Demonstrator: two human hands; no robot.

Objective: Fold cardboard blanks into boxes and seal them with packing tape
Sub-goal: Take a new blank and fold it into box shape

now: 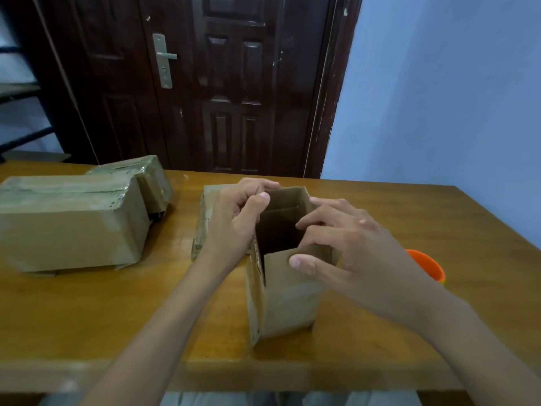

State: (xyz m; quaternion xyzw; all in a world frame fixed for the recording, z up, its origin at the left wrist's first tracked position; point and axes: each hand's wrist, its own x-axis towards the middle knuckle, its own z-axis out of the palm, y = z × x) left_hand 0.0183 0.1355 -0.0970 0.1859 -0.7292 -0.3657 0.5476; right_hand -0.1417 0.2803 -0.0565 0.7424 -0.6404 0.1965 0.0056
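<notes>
Wooden counter (87, 312) before dark door (234, 83) | open box (284, 288) stood upright mid-counter | my left grip (234, 221) pinched its left wall | my right grip (351, 250) pinched its near flap | taped boxes (70, 224) left of it

Both hands (234, 221) (351, 247) grip open upright box (287, 300) on table (87, 317).

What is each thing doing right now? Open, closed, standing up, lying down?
Open box: upright, top open, flaps not folded shut.
Left hand: grips the box's left top edge.
Right hand: grips the box's right and near top edge.
Big taped box: closed, lying on its side.
Second taped box: closed, behind the big one.
Flat cardboard: lying flat, unfolded.
Door: shut.
Orange object: mostly hidden.
</notes>
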